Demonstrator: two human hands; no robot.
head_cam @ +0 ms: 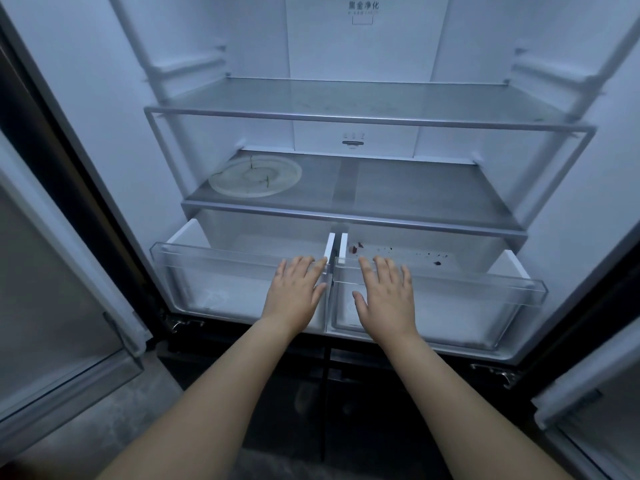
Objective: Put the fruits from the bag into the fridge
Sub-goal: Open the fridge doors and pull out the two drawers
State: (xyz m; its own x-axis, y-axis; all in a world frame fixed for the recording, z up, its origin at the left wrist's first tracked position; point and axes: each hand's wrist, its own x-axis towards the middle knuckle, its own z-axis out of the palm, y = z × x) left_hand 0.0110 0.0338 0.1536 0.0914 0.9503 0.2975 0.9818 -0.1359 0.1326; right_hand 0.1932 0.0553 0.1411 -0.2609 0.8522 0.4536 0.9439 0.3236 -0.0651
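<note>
Reaching into the open fridge, both hands are laid flat w/ fingers spread, nothing gripped. Left hand is set on the front rim of the left crisper drawer, near its inner corner; right hand is set likewise on the right crisper drawer. Both drawers are seen pulled partway out, side by side, just apart at the centre. Dark red specks are seen at the back of the right drawer. A round pale plate is seen on the lower glass shelf, left side. Upper glass shelf is seen above. Fruits & bag: not in view.
</note>
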